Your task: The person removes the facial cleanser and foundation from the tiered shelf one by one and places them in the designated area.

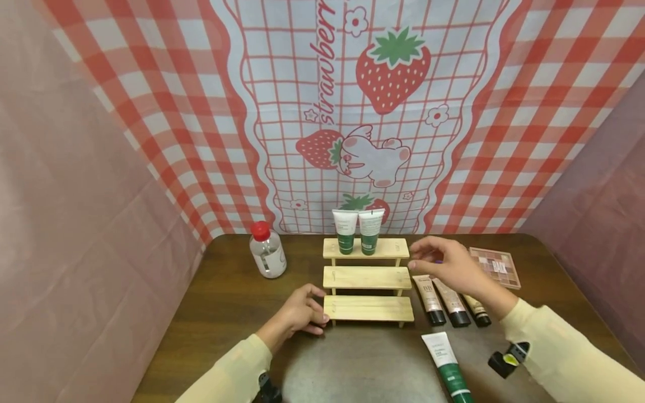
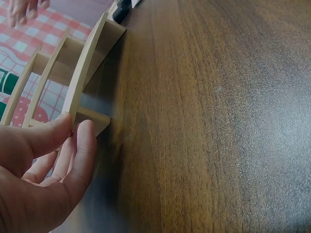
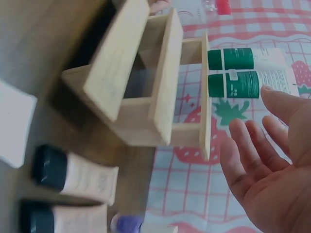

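Observation:
A three-tier wooden display stand (image 1: pixel 368 277) stands on the table. Two small white-and-green squeeze tubes (image 1: pixel 345 232) stand side by side on its top tier, also seen as green tubes (image 3: pixel 238 83) in the right wrist view. My left hand (image 1: pixel 300 311) pinches the left end of the lowest tier, thumb on one side and fingers on the other, as the left wrist view of that hand (image 2: pixel 48 170) shows. Just right of the top tier, my right hand (image 1: pixel 448 263) hovers with fingers relaxed and apart, holding nothing. In the right wrist view the hand (image 3: pixel 272 160) is near the tubes.
Right of the stand lie several beige tubes with black caps (image 1: pixel 429 299). Behind them is a makeup palette (image 1: pixel 496 267). A larger white-and-green tube (image 1: pixel 447 366) lies toward the front. At the left stands a clear bottle with a red cap (image 1: pixel 268 252). A strawberry-print cloth (image 1: pixel 373 157) hangs behind.

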A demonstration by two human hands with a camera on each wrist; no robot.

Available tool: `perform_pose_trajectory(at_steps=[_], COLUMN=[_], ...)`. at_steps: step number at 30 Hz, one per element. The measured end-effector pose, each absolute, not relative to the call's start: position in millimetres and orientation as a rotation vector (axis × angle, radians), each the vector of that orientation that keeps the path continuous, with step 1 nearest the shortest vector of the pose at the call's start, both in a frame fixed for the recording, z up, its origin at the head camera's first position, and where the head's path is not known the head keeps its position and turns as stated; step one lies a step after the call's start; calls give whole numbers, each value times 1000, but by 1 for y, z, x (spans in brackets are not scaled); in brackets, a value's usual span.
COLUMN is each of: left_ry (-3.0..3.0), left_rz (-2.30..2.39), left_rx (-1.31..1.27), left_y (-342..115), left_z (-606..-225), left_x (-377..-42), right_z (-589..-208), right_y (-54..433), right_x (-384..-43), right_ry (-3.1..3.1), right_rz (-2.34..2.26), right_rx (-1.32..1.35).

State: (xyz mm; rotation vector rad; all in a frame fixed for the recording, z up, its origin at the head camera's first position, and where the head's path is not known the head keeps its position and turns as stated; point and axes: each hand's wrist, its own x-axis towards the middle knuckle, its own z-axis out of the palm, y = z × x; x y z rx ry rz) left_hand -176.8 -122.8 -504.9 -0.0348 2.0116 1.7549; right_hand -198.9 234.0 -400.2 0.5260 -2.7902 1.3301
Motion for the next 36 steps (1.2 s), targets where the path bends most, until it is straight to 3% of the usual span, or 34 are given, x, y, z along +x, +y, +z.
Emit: perform_pose_trajectory(at_steps=[13,36], left_ry=[2011,1996], left_rz=[1748,1760], left_rx=[-35,-32], left_y=[-123,-122], left_z=[-505,-505], left_x=[-178,-178], right_z=[-402,-398], right_y=[189,173], right_x=[-240,-248], right_ry=[-2732,-2694], right_rz=[1486,1547], right_rx=[490,445])
